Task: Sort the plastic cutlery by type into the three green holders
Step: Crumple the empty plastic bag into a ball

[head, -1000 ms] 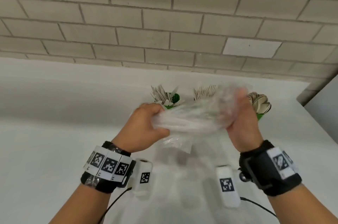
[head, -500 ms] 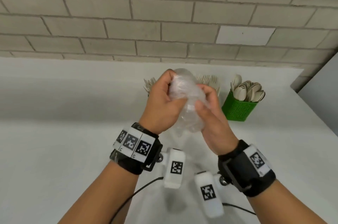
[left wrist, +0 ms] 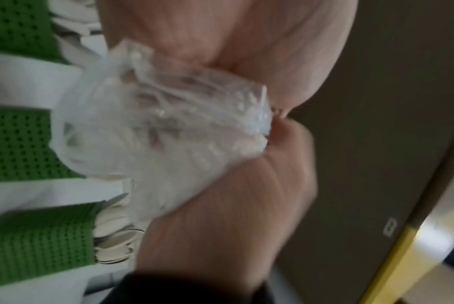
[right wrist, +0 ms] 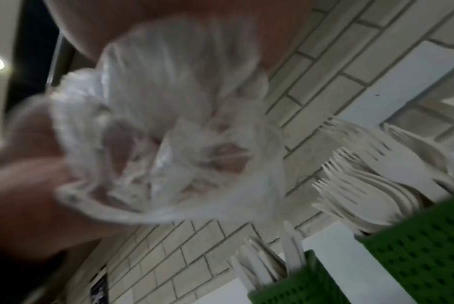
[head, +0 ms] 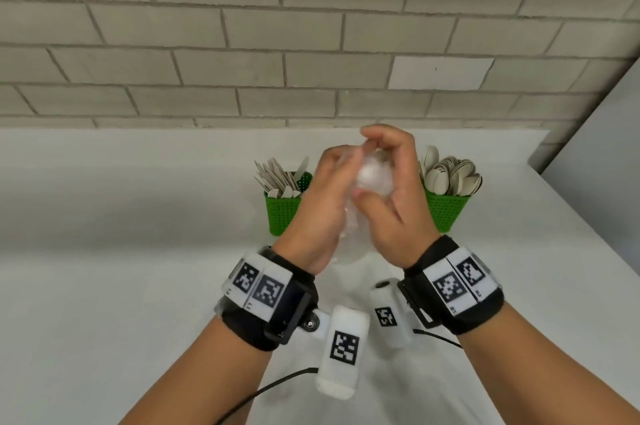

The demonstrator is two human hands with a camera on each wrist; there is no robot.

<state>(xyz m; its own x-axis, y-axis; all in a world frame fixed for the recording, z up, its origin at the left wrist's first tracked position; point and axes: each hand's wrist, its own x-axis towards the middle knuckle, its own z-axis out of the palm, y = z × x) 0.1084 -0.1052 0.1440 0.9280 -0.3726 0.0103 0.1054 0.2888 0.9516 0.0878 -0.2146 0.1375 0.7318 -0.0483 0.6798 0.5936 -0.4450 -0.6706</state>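
Since half a second ago, both hands have drawn closer together and the clear plastic bag is compressed into a tighter ball between them; the left-hand holder, previously hidden behind my left hand, now shows.

Left hand: fingers curled around the left side of the crumpled bag, grasping it. In the left wrist view the bag bulges out from between both palms.

Right hand: thumb pressed against the front of the bag, fingers bent over its top, grasping it. In the right wrist view the bag is blurred; its contents cannot be determined.

Bag position: held in the air above the white desk, in front of the holders, touching neither.

Holder positions, at the rear of the desk by the brick wall:
- Left green holder: contains white plastic knives, standing upright and fanned.
- Right green holder: contains white plastic spoons, bowls up.
- Middle green holder: concealed by my hands in the head view; the right wrist view shows it filled with white plastic forks, tines up.

Both wrists carry black bands with square printed markers.
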